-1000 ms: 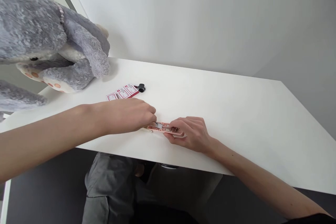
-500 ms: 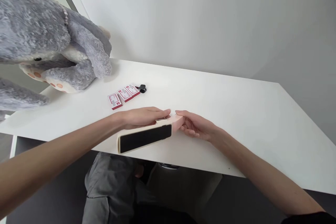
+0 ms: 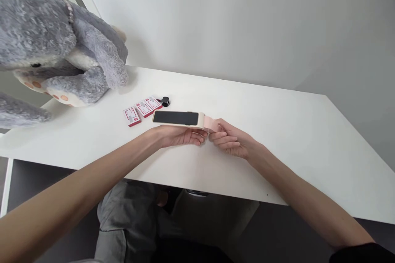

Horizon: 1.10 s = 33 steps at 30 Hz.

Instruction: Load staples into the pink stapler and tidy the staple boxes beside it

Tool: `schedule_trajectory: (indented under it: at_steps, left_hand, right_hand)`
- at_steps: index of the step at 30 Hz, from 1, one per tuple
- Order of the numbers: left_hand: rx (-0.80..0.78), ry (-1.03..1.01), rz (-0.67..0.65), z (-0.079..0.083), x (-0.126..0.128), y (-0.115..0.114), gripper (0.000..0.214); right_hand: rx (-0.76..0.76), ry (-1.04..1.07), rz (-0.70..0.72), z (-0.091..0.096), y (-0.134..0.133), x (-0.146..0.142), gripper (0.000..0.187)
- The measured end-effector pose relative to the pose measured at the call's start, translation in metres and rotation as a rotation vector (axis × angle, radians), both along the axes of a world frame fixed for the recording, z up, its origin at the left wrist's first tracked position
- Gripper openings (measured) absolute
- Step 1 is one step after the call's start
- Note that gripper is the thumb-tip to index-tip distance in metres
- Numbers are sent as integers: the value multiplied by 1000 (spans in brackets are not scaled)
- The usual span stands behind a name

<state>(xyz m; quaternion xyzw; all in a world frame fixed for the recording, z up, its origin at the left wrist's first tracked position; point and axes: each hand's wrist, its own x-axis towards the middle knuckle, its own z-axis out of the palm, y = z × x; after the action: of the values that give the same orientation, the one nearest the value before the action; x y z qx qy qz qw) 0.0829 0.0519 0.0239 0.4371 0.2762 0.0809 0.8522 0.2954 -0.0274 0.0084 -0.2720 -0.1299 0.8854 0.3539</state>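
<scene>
A cream and pink stapler [image 3: 178, 118] is held over the table, its long black base pad turned toward me. My left hand [image 3: 180, 136] lies under and along the near side of its cream body, fingers curled against it and partly hidden. At the pink end, my right hand [image 3: 228, 139] is closed with thumb and curled fingers around the tip. Behind the stapler lie small red-and-white staple boxes [image 3: 143, 108] and a black staple remover [image 3: 165, 101], both apart from my hands.
A large grey plush toy [image 3: 89, 49] sits at the left of the white table [image 3: 277, 131]. A pale wall [image 3: 231, 20] rises behind the table's back edge. My legs [image 3: 123, 213] are below the front edge.
The stapler has moved away from me and rolled, so its black pad now lies nearly level. My left hand has gone from above it to beneath it. The right hand keeps hold of the pink end.
</scene>
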Motion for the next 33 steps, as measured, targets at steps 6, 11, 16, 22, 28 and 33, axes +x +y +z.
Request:
schedule_trajectory:
  at_steps: [6, 11, 16, 22, 28, 33]
  left_hand:
    - [177, 63, 90, 12, 1, -8, 15]
    - [405, 139, 65, 29, -7, -10, 28]
    - [444, 213, 112, 39, -8, -16, 32]
    - [223, 310, 137, 38, 0, -19, 25]
    - [6, 262, 178, 40, 7, -22, 37]
    - [-248, 51, 265, 35, 10, -29, 39]
  right_hand:
    - [34, -64, -33, 2, -1, -1, 18]
    - [107, -271, -126, -1, -2, -2, 27]
    - [457, -740, -222, 2, -8, -11, 39]
    - [936, -1150, -221, 9, -24, -23, 40]
    - [886, -1039, -353, -6, -24, -26, 30]
    - [960, -878, -388, -6, -21, -27, 33]
